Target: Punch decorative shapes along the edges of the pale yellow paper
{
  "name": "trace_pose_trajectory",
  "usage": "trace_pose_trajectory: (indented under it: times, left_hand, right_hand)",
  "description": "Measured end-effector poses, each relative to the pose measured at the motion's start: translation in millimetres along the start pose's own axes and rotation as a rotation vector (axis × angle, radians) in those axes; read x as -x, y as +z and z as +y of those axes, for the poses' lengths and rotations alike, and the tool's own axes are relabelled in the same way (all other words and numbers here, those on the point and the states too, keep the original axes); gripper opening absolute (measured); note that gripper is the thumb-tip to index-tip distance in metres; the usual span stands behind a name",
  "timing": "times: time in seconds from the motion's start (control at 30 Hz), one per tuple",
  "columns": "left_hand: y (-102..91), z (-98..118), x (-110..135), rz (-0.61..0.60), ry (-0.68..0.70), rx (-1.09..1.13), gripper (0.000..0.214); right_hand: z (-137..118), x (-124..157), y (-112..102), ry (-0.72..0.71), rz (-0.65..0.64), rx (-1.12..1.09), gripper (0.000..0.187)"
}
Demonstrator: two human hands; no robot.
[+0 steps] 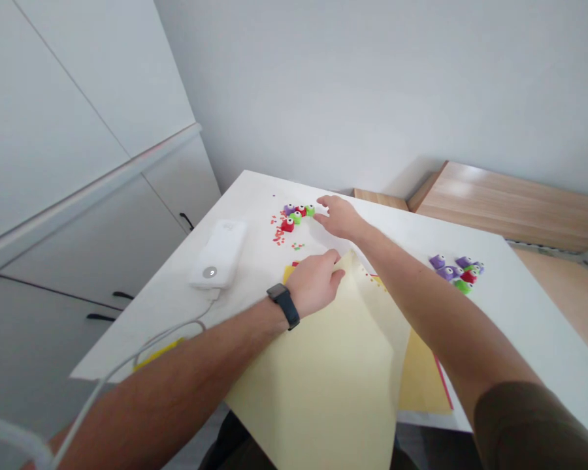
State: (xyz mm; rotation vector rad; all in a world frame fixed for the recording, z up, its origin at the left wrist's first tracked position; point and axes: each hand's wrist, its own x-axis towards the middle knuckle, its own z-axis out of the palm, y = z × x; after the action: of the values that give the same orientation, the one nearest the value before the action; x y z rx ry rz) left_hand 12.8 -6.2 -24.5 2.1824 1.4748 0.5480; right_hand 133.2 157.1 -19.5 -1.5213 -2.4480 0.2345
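Note:
My left hand [315,281], with a dark watch on its wrist, is closed on the top corner of a pale yellow paper sheet [333,372] that lifts off the white table [255,196]. My right hand [340,217] reaches across to the far side, its fingers stretched flat toward a cluster of small purple, red and green craft punches [296,214]. Its fingertips are at or just beside the green punch at the cluster's right end; I cannot tell whether they touch. Red and green paper bits [279,236] lie scattered below the cluster.
A second group of purple, red and green punches [458,272] lies at the right. A white power bank [219,254] with a cable sits at the left. Darker yellow and red sheets [424,385] lie under the pale one. White cabinets stand left, a wooden surface right.

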Motion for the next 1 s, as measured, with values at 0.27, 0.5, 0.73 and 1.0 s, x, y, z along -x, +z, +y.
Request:
trace_pose_trajectory:
  times: [0.27,0.5,0.73,1.0]
  left_hand:
    - [-2.4,1,2,-0.011,0.007,-0.012,0.014]
    - [-3.0,0,1,-0.015,0.014,0.021,0.013]
    - [0.6,-2,0,0.006,0.013,0.048,0.012]
    - [2.8,-5,-2,0.031,0.012,0.062,0.011]
  right_hand:
    - [-7,-32,20,-0.006,-0.03,0.049,0.032]
    - [8,-14,-3,0.064,0.112,-0.009,0.03]
    - [39,71,-43,0.103,0.342,-0.603,0.027]
    - [66,190,-55,0.345,0.158,-0.854,0.049]
